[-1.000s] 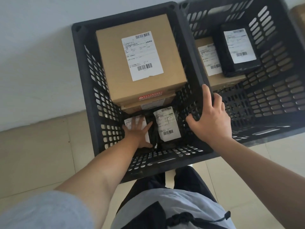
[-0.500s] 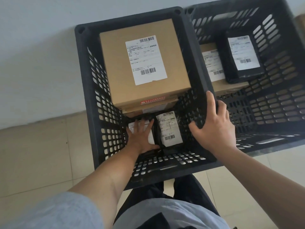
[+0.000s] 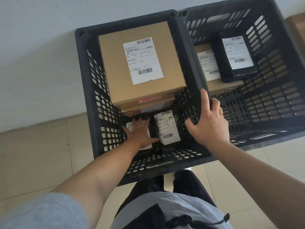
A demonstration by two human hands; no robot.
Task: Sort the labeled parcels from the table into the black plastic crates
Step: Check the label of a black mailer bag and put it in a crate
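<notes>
Left hand [image 3: 139,134] presses flat, seemingly, on black parcel [image 3: 154,129].

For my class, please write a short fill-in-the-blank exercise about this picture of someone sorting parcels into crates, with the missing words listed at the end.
1. The left hand lies flat on a small black parcel at the bottom of the ____ crate.
2. The right hand grips the ____ of that crate.
3. In the right crate, a black parcel lies on top of a ____ box.
4. The big box in the left crate carries a ____ label.

Missing words: left; rim; cardboard; white
</notes>
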